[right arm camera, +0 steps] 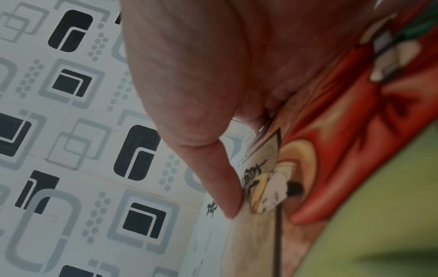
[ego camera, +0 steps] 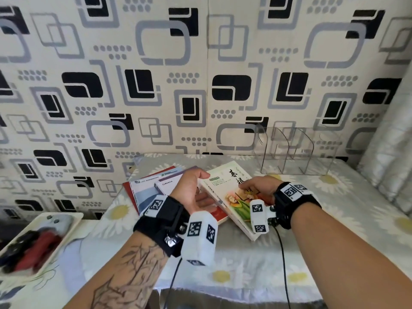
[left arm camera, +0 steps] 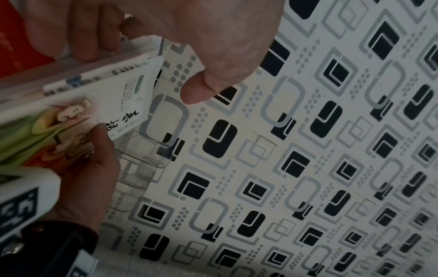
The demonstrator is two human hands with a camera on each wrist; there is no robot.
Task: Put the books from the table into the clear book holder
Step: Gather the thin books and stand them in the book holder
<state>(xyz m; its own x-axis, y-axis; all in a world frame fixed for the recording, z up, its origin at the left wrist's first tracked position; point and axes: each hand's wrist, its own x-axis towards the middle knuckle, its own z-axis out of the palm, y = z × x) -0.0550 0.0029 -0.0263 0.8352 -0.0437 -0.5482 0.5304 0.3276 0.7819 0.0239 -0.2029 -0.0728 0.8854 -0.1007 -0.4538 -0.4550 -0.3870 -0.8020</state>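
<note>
A white book with a painted cover (ego camera: 234, 202) is tilted up off the pile, its right side raised. My left hand (ego camera: 191, 192) has its fingers (ego camera: 206, 201) laid out under the book's spine edge, and its thumb (left arm camera: 196, 90) stands free of the cover. My right hand (ego camera: 258, 186) pinches the book's right edge, thumb (right arm camera: 227, 196) pressed on the cover (right arm camera: 343, 150), fingers hidden beneath. Three more books (ego camera: 151, 188) lie fanned out at the left, and a red one (ego camera: 215, 216) lies under the lifted book. The clear book holder (ego camera: 296, 150) stands upright at the back right with nothing in its slots.
The table (ego camera: 245, 259) wears a daisy-print cloth and backs onto a patterned wall (ego camera: 200, 74). A white tray (ego camera: 66, 221) with red and black items sits on a lower surface at the left. A quilted cushion (ego camera: 390, 152) borders the right side. Cables hang off the front edge.
</note>
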